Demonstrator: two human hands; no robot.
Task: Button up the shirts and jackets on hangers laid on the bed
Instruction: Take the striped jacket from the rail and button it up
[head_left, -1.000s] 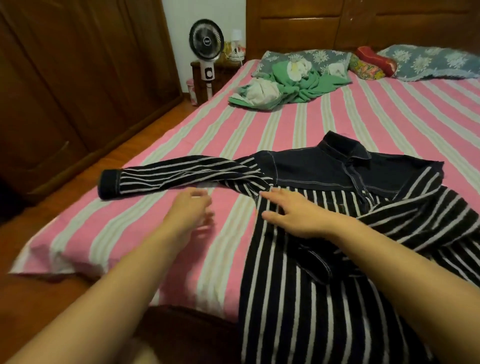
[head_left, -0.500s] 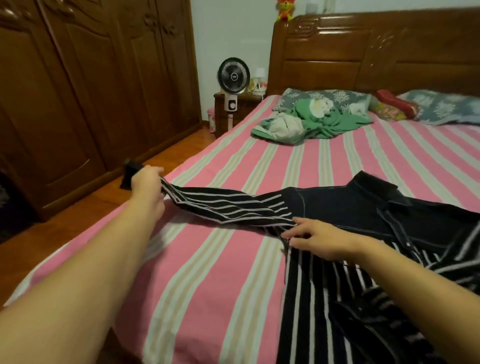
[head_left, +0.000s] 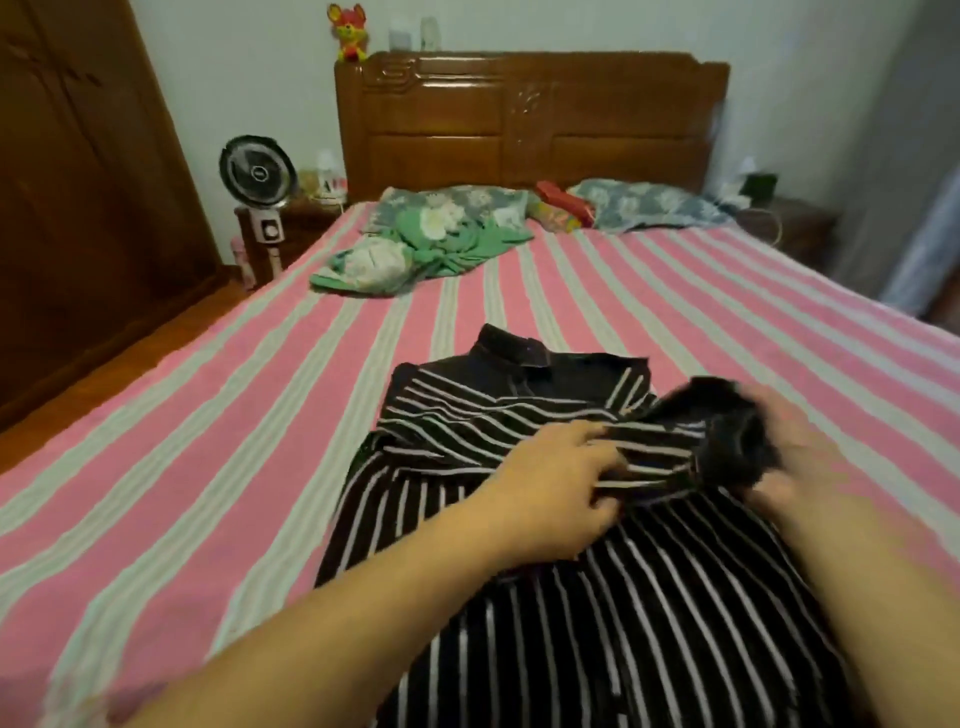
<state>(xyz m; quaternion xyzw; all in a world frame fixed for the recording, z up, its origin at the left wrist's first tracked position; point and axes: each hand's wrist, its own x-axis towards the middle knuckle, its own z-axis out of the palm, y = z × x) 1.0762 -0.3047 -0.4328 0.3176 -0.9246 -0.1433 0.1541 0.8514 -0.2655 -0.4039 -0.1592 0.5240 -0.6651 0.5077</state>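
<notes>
Striped shirt (head_left: 597, 597) on bed (head_left: 208, 441); left hand (head_left: 561, 493) and blurred right hand (head_left: 784, 457) grip its sleeve.

The bed (head_left: 218, 467) is stretching out under a pink sheet with pale stripes, running up to a carved wooden headboard (head_left: 530, 119). The black-and-white striped shirt (head_left: 613, 597) is lying on the near part with its dark collar pointing toward the headboard and a striped sleeve folded across its chest, while a crumpled green garment (head_left: 441, 249) is sitting well apart, up by the pillows. Two floral pillows (head_left: 649, 205) are resting along the head end, with a red and yellow item (head_left: 561, 205) lying between them.
</notes>
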